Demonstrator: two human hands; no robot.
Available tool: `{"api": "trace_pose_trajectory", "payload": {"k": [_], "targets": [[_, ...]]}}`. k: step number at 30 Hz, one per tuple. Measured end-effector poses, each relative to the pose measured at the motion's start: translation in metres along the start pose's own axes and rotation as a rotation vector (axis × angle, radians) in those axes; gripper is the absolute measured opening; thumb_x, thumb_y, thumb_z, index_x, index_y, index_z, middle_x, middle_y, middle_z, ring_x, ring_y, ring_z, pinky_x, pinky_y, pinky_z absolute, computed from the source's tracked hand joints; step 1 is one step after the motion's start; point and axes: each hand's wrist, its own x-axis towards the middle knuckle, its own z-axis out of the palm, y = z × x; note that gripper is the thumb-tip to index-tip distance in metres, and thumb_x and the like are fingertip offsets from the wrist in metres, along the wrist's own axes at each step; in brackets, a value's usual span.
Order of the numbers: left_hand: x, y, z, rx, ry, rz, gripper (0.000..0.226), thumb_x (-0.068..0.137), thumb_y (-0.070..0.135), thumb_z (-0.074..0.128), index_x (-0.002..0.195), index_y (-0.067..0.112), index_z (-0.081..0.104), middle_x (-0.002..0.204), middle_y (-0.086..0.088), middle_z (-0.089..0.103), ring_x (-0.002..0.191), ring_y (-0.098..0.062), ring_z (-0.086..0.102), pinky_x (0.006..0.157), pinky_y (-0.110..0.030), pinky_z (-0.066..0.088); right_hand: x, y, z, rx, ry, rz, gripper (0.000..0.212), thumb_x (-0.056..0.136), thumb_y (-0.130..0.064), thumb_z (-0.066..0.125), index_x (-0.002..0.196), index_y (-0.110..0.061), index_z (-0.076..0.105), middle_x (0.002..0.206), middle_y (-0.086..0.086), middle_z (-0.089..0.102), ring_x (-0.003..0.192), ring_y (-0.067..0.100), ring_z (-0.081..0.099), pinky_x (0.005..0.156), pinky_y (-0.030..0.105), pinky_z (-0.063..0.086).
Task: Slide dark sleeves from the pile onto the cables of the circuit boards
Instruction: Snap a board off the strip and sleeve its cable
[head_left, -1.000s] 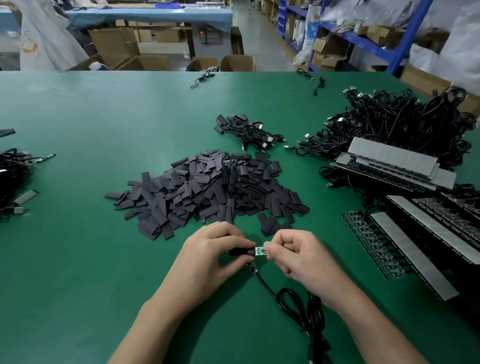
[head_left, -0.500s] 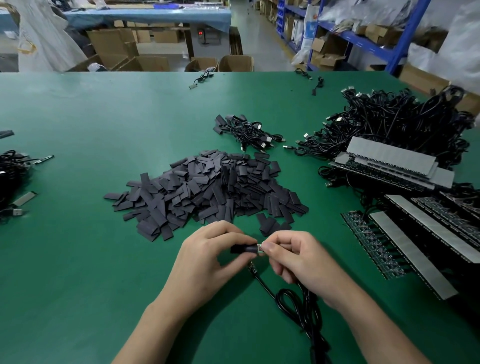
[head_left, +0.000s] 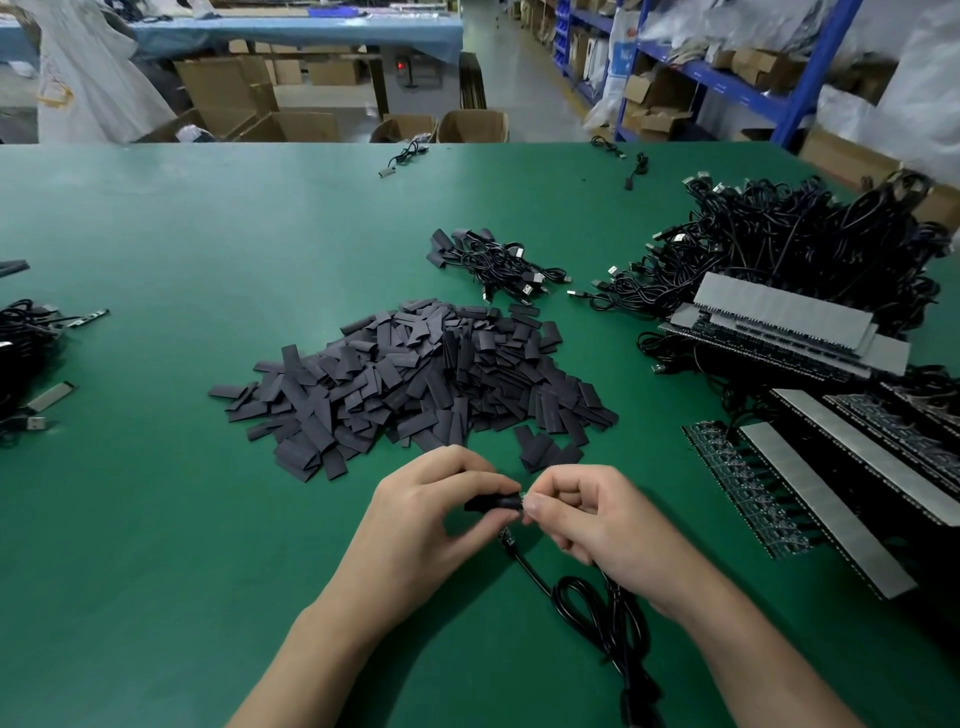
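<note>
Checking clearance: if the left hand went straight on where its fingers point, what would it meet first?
Probably the right hand, pinching the circuit board right at the end of the dark sleeve that the left hand holds; both seem level.

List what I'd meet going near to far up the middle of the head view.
Nearest first: coiled cable → left hand and right hand, level with each other, pinching a dark sleeve and that cable's end → sleeve pile → small cable bundle → stray cable near the far edge of the table.

Dark sleeve (head_left: 492, 503) pinched level, near pile (head_left: 415, 384)
</note>
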Motion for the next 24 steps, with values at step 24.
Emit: {"api": "trace_pose_trajectory", "payload": {"k": [24], "targets": [[0.0001,-0.0002,0.0004,0.144,0.022,0.116,0.013,0.09,0.027,0.082,0.1,0.018,0.08,0.093,0.01,0.072,0.08,-0.007,0.066,0.073,-0.025,0.055,-0.0015,-0.0005,0.0029,-0.033,0.04,0.036,0.024,0.103,-0.023,0.062,0.081,-0.019,0.07,0.061,-0.002,0.049,0.051,0.01,0.039,0.051,0.021,0.033]]}}
